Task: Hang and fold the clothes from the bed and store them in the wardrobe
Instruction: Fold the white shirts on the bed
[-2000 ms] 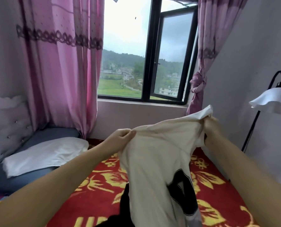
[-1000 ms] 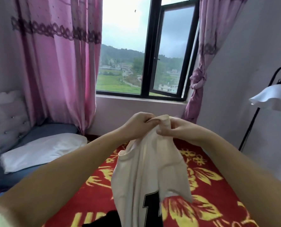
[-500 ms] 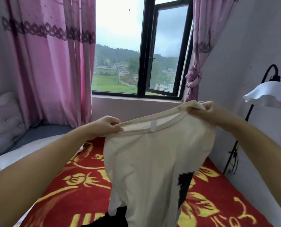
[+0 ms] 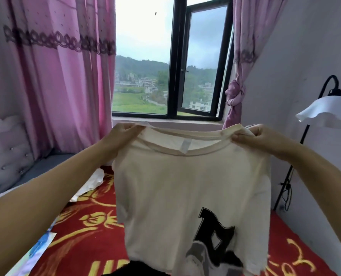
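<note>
Now you hold the cream T-shirt (image 4: 189, 188) spread wide in the middle of the frame, and this is the change: one second ago your two hands were together at one bunched point of the cloth, and half a second ago they were only starting to separate. Your left hand (image 4: 121, 136) pinches the collar side at the left end of the neckline, thumb and fingers closed on the fabric. Your right hand (image 4: 259, 136) pinches the other end in the same way, at the centre right of the frame. The neckline is stretched between them, and the small label inside the collar is visible, so I think you see the shirt from its back side. A black printed figure shows through in the lower right part of the cloth.

The T-shirt hangs in the air above the bed (image 4: 82, 232), which has a red cover with yellow flowers; its hem reaches down near a dark garment (image 4: 133, 268) at the bottom edge of the frame. A white pillow (image 4: 90, 184) lies at the left, partly behind your left forearm.

For the task this means the shirt is opened and straight, ready for folding or for a hanger. No hanger and no wardrobe are in the view, so the storing is not yet done.
</note>
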A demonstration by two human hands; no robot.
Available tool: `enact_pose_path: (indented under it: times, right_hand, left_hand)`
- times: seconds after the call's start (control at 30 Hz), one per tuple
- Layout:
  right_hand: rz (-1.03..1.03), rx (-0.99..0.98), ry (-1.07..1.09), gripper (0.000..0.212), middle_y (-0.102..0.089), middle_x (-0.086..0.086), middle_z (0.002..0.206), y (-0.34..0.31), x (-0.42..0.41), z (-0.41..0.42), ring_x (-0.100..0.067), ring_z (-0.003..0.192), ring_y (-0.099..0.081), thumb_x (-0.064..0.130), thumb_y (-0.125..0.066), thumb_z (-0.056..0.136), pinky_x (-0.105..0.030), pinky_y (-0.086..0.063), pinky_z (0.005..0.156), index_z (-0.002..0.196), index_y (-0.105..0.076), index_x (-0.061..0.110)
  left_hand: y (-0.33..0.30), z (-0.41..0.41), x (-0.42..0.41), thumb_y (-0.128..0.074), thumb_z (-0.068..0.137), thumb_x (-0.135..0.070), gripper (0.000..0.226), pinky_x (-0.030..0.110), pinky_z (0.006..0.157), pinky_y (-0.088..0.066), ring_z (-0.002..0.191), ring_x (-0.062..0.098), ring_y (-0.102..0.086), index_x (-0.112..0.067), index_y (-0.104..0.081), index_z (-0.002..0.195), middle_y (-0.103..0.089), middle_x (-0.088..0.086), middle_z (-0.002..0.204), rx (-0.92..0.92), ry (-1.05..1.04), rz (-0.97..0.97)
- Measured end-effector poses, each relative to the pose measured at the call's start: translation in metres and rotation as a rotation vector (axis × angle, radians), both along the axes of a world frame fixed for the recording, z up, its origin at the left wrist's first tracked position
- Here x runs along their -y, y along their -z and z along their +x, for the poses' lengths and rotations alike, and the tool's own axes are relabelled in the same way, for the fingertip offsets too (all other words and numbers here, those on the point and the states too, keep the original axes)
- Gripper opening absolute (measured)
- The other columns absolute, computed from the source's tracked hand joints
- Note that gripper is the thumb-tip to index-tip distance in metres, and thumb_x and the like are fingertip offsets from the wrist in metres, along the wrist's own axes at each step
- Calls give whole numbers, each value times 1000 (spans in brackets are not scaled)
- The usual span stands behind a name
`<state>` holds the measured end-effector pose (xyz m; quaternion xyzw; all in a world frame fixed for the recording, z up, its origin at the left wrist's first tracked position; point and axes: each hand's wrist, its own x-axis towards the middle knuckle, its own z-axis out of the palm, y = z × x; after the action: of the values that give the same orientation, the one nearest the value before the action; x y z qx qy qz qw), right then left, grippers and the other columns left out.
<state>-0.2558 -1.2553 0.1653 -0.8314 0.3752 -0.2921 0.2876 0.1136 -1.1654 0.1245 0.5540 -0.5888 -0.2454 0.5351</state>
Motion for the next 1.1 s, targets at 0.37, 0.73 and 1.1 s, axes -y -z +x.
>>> enact_pose_path:
  times: [0.37,0.73,1.1]
  right_hand:
    - [204,100,-186,30,-60,1,59,-8,-5,-24,-8,50,-56,42,-69,76,-17,-45,46,61,-66,16]
    - [125,140,205,31,-52,3,62,66,12,116,-10,57,-48,22,-46,100,-16,-38,49,75,-60,11]
    - [7,124,-295,20,-64,1,94,43,-32,116,-2,82,-59,14,-45,100,-23,-49,78,110,-61,7]
  left_hand:
    - [-36,32,-28,-78,57,-64,53,20,68,-54,84,12,-70,-27,-74,93,-74,0,93,240,226,164]
    - [16,-85,16,-50,96,-8,16,24,49,-46,48,13,-52,-7,-58,82,-54,4,59,-461,81,439]
    - [1,-101,3,-50,87,1,19,29,74,-56,90,20,-63,-10,-64,93,-64,9,94,103,-10,-34]
